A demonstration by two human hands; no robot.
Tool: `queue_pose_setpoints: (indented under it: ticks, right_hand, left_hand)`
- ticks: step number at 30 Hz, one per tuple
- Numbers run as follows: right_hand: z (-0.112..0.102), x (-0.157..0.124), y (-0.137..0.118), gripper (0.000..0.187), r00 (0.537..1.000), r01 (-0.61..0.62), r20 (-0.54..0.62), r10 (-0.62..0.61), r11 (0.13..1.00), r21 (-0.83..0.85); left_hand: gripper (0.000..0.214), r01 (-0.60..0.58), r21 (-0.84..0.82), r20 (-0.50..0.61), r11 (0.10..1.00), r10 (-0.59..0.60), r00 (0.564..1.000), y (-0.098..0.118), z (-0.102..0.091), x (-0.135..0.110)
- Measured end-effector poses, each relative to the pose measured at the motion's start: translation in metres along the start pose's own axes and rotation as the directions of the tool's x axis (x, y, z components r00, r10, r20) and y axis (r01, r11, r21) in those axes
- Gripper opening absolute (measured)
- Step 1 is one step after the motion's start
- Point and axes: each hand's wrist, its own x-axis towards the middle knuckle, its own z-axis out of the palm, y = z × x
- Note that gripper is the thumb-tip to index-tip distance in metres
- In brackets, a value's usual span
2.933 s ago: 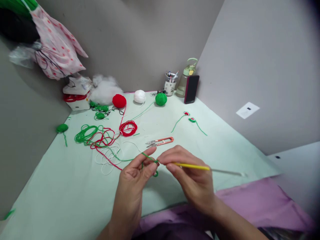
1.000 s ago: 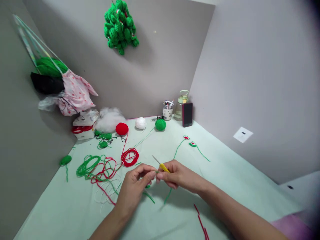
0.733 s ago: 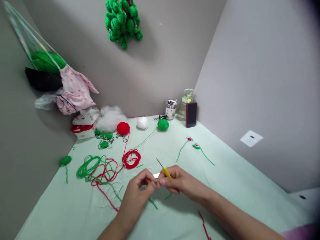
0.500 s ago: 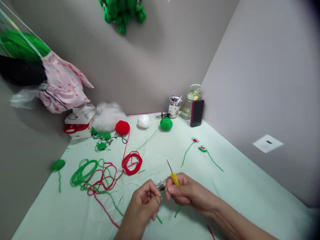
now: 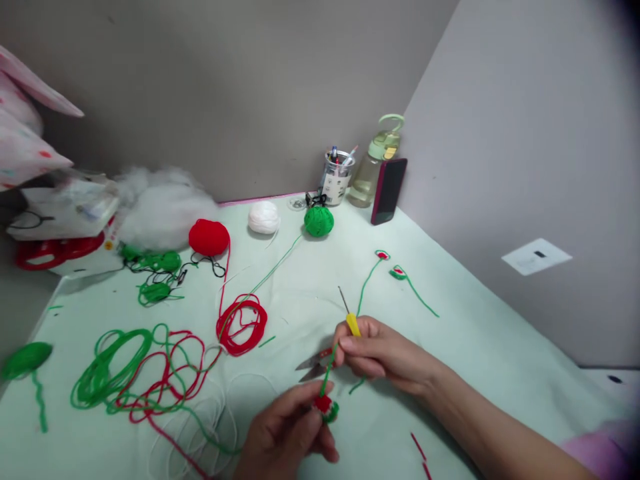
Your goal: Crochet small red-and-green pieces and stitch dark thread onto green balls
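My left hand [image 5: 287,427], closed, pinches a small crocheted piece [image 5: 326,408] with a red middle and a white and green edge. My right hand [image 5: 377,353] is wrapped round a crochet hook [image 5: 353,325] with a yellow handle, its metal tip pointing up. A green yarn strand [image 5: 328,370] runs taut from the piece to my right fingers. Partly hidden behind my right hand, scissors [image 5: 314,365] lie on the table with their blades to the left. Two similar small crocheted pieces [image 5: 383,255] with green tails lie farther back.
Loose green yarn [image 5: 113,367], a red yarn coil [image 5: 243,327] and white strands spread over the left side. Red [image 5: 209,237], white [image 5: 263,218] and green [image 5: 319,221] yarn balls stand behind, near a pen cup [image 5: 336,180], bottle [image 5: 367,173] and phone [image 5: 389,191].
My hands have moved apart, drawing the green strand taut between them. The crocheted piece now shows in my left fingers. The view has shifted, and more of the scissors shows.
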Motion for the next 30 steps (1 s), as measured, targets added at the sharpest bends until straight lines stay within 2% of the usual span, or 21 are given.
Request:
queue_pose_setpoints:
  ticks: [1, 4, 7, 9, 14, 17, 20, 22, 30]
  right_hand:
    - [0.001, -0.001, -0.001, 0.03, 1.0, -0.001, -0.005, 0.002, 0.999, 0.045]
    - [0.002, -0.006, -0.005, 0.032, 0.994, 0.058, -0.092, -0.054, 0.997, 0.045]
    - [0.001, -0.01, -0.007, 0.033, 0.973, 0.119, -0.205, -0.109, 0.992, 0.039]
    - [0.002, -0.013, -0.008, 0.032, 0.963, 0.156, -0.231, -0.138, 0.986, 0.063]
    - [0.012, -0.019, -0.006, 0.035, 0.978, 0.156, -0.149, -0.149, 0.987, 0.034]
    - [0.023, -0.021, -0.003, 0.046, 0.981, 0.145, -0.113, -0.159, 0.982, -0.121]
    - [0.033, -0.02, 0.002, 0.042, 0.967, 0.185, -0.113, -0.23, 0.932, -0.312]
    - [0.038, -0.018, 0.005, 0.039, 0.958, 0.214, -0.101, -0.267, 0.904, -0.369]
    - [0.039, -0.008, 0.017, 0.044, 0.977, 0.167, -0.08, -0.2, 0.939, -0.301]
  left_hand:
    - [0.041, -0.032, 0.02, -0.022, 0.999, 0.032, 0.999, -0.001, 0.0, 0.001]
    - [0.039, -0.126, 0.064, -0.079, 0.99, 0.131, 0.988, -0.001, 0.0, 0.005]
    - [0.04, -0.179, 0.09, -0.099, 0.98, 0.188, 0.977, 0.0, 0.001, 0.006]
    - [0.039, -0.206, 0.098, -0.099, 0.974, 0.215, 0.972, 0.002, 0.003, 0.004]
    - [0.026, -0.206, 0.093, -0.059, 0.974, 0.212, 0.976, 0.002, 0.01, -0.005]
    - [0.022, -0.227, 0.067, -0.039, 0.972, 0.23, 0.972, 0.002, 0.012, -0.007]
    - [0.023, -0.278, 0.066, -0.043, 0.958, 0.281, 0.959, 0.001, 0.013, -0.007]
    - [0.025, -0.317, 0.083, -0.055, 0.945, 0.322, 0.945, 0.001, 0.012, -0.007]
    - [0.033, -0.442, 0.188, -0.052, 0.877, 0.458, 0.887, -0.002, 0.009, -0.004]
